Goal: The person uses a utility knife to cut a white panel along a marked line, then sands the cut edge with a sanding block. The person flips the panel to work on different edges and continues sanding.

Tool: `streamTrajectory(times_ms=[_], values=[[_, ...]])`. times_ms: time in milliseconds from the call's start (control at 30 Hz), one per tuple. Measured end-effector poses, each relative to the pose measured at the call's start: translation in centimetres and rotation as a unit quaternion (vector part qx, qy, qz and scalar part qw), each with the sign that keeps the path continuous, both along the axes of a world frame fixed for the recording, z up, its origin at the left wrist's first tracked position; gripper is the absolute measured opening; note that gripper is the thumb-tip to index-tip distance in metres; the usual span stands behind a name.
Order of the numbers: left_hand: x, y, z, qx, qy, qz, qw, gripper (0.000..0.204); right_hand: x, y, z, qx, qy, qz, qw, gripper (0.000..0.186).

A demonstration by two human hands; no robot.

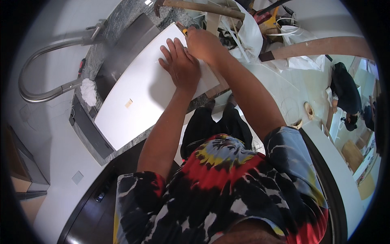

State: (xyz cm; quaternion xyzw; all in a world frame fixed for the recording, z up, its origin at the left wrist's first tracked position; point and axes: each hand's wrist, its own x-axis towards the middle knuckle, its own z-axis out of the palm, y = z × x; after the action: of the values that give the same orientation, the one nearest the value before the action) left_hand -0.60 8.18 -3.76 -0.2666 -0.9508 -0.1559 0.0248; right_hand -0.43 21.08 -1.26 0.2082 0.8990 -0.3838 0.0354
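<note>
A long white panel (pixel 134 95) lies slantwise over the grey stone counter (pixel 87 53), with a small beige label on its face. My left hand (pixel 182 67) rests flat on the panel near its far end, fingers spread. Just beyond it, my right hand (pixel 205 44) is closed around a small tool with a yellow handle (pixel 185 31) at the panel's far corner. The fist covers most of that tool, so its kind does not show.
A hammer (pixel 199 6) lies at the back. White plastic bags (pixel 254 38) with scraps are at the far right, beside a wooden strip (pixel 321 46). A curved metal faucet (pixel 30 51), red-handled tool (pixel 82 66) and crumpled white wad (pixel 88 92) are left. Another person (pixel 345 89) bends at right.
</note>
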Motion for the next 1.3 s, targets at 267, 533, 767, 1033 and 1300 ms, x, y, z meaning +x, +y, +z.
streamTrajectory(times_ms=[267,533,767,1033,1300], values=[[-0.1,-0.2,-0.7,0.009,0.024,-0.008,1.0,0.051,3.8,-0.5,2.5,-0.008,-0.037,0.027,0.999,0.027],[-0.4,0.1,-1.0,-0.024,0.094,-0.019,0.995,0.044,12.0,-3.1,2.3,-0.035,-0.032,-0.027,0.998,0.021],[0.1,0.3,0.0,-0.036,0.127,-0.025,0.991,0.035,19.8,-5.3,4.0,-0.031,-0.083,-0.022,0.996,0.016],[0.4,0.7,1.4,-0.068,0.018,-0.001,0.998,0.046,23.1,-6.9,2.4,-0.027,-0.109,-0.048,0.993,0.02],[-0.1,0.5,-0.7,-0.039,0.123,-0.008,0.992,0.038,21.6,-3.7,4.0,-0.068,-0.113,-0.006,0.991,0.025]])
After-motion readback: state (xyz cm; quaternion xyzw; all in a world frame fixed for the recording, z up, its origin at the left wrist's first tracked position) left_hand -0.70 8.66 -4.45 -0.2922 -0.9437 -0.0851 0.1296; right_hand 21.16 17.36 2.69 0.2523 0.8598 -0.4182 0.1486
